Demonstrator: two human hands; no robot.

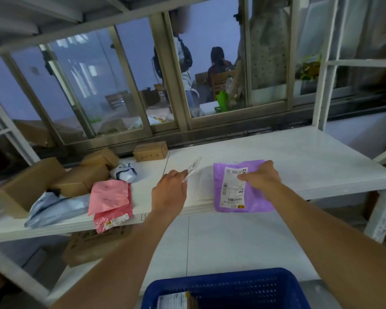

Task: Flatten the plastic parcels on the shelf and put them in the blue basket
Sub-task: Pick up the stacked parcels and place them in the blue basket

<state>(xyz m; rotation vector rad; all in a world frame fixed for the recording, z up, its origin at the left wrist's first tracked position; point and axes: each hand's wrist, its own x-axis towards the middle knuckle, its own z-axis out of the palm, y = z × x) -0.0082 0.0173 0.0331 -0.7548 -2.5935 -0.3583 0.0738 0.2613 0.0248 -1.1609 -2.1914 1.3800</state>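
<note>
A purple plastic parcel point(257, 198) with a white label lies flat at the front edge of the white shelf point(310, 166). My right hand point(262, 176) rests on its upper part, fingers pressing the label. My left hand point(168, 191) pinches a white plastic parcel point(197, 175) lying just left of the purple one. Pink and red parcels point(110, 200) and a grey parcel point(54, 207) lie further left. The blue basket point(225, 284) stands below at the bottom edge, with a labelled parcel inside.
Several cardboard boxes point(85, 175) crowd the shelf's left side, with a crumpled white-and-navy bag point(124, 171) beside them. Another box point(151, 150) sits by the window frame. A carton point(89, 244) sits on the lower shelf. People are behind the glass.
</note>
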